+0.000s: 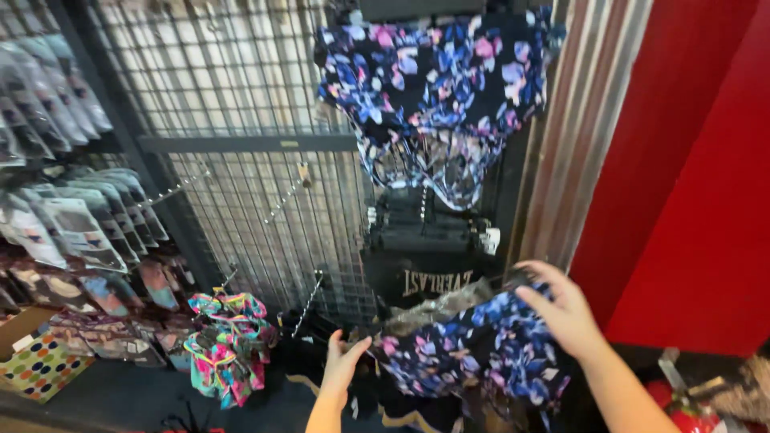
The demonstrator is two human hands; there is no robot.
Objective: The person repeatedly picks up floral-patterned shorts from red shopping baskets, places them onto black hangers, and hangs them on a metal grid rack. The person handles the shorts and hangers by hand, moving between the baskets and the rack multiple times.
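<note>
My right hand [564, 311] grips the top edge of a dark floral garment [473, 345] with blue, pink and purple flowers, held low in front of a wire grid wall [241, 192]. My left hand [343, 362] reaches toward the garment's left edge with fingers spread, close to it but holding nothing. Several more garments of the same floral print [433, 88] hang higher up on the grid. Below them hang black folded items [425, 228] and a black garment with pale lettering [433, 281].
Bare metal hooks [285, 200] stick out of the grid. Packaged items [72, 224] hang in rows at the left. A bright multicoloured garment [228, 345] hangs low left, beside a spotted box [36, 365]. A red wall [690, 176] stands at the right.
</note>
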